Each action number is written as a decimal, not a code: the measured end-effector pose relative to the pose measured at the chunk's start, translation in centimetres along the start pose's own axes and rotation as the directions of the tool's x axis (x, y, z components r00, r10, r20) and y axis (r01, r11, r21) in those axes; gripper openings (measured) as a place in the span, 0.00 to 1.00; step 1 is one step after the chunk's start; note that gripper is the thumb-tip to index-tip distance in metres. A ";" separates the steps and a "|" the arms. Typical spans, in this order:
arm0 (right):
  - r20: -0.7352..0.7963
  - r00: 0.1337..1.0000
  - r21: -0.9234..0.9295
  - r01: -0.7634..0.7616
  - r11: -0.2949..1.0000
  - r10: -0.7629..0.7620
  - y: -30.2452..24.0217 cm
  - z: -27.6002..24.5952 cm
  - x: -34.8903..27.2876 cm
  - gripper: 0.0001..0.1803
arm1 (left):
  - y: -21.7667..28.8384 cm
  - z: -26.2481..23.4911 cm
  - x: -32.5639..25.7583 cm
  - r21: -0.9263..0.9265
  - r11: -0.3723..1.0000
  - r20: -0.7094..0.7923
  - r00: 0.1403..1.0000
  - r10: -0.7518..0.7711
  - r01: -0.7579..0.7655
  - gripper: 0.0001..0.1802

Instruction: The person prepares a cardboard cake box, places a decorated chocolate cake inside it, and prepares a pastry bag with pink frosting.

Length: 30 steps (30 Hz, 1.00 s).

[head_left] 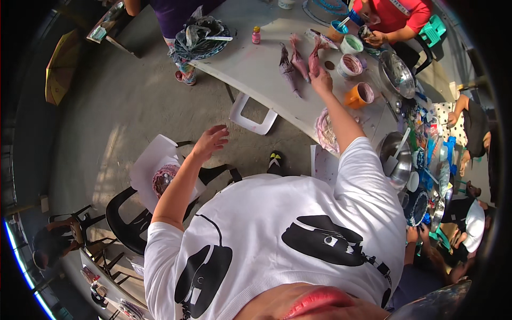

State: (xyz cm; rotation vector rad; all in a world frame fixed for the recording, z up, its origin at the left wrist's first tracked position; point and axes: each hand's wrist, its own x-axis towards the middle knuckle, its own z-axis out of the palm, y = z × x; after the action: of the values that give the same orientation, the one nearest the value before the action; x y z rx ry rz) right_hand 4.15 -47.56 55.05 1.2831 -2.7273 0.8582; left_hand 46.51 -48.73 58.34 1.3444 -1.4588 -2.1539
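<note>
My right hand [321,81] reaches over the table and is closed around the lower part of a pink piping bag [314,56]. Two more filled bags lie to its left: a pink piping bag [298,60] and a mauve piping bag [288,72]. My left hand [211,143] hangs in the air over the floor, fingers apart and holding nothing. Below it, a round thing with a pink ruffled edge [164,178], seemingly a cake, rests in an opened white box [152,154] on a black chair. My left forearm partly covers it.
Near my right arm stand an orange mug [358,96], a tub of pinkish cream [350,65] and a pink-and-white round piece [326,130]. Metal bowls [397,74] line the right side. A person in red [394,21] works across the table [240,64]. A white frame-shaped piece [252,114] lies below its edge.
</note>
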 end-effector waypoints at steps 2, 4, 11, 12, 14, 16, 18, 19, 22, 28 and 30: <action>-0.018 1.000 -0.007 -0.010 1.000 0.009 -0.5 0.4 0.9 0.25 | -2.9 -1.6 -1.5 -0.033 0.999 -0.015 0.999 -0.039 0.039 0.27; -0.041 0.996 -0.027 -0.080 0.996 0.079 -1.6 0.4 1.6 0.25 | -4.9 -2.3 -2.8 -0.107 0.990 -0.070 0.992 -0.102 0.095 0.26; 0.089 0.993 0.019 0.070 0.997 -0.072 -0.5 2.0 7.7 0.24 | -11.5 -2.3 -5.5 -0.224 0.946 -0.172 0.946 -0.275 0.235 0.26; 0.139 0.987 0.013 0.083 0.996 -0.084 0.0 2.3 8.4 0.22 | -12.6 -2.5 -5.3 -0.230 0.936 -0.177 0.935 -0.308 0.265 0.26; 0.087 0.984 -0.074 0.164 0.984 -0.158 1.0 3.5 9.8 0.17 | -13.0 -2.3 -4.8 -0.257 0.916 -0.169 0.918 -0.357 0.309 0.26; 0.234 0.951 0.009 0.207 0.978 -0.203 0.0 4.4 10.4 0.15 | -12.8 -2.1 -5.2 -0.251 0.920 -0.208 0.911 -0.355 0.301 0.24; 0.225 0.953 0.012 0.205 0.979 -0.202 -1.0 4.9 11.3 0.14 | -12.4 -2.3 -5.2 -0.254 0.934 -0.238 0.919 -0.314 0.253 0.24; 0.229 0.957 0.014 0.180 0.984 -0.179 -0.7 5.3 12.2 0.14 | -12.3 -2.3 -4.9 -0.238 0.943 -0.243 0.926 -0.289 0.232 0.24; 0.260 0.957 -0.034 0.142 0.989 -0.128 -4.1 5.8 12.4 0.17 | -13.2 -2.9 -4.8 -0.259 0.947 -0.330 0.904 -0.273 0.191 0.23; 0.296 0.955 -0.299 0.086 0.951 0.006 -7.5 3.7 7.7 0.22 | -14.2 -2.4 -7.3 -0.277 0.934 -0.311 0.899 -0.309 0.225 0.24; 0.288 0.957 -0.311 0.071 0.948 0.023 -6.9 2.7 7.3 0.20 | -14.2 -2.8 -7.0 -0.294 0.931 -0.315 0.898 -0.308 0.216 0.23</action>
State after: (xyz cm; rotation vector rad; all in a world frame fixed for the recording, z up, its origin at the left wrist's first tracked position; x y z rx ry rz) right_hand 4.78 -57.56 57.72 1.4629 -2.8922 0.2199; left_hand 56.81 -39.34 50.31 1.7998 -0.8743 -2.0130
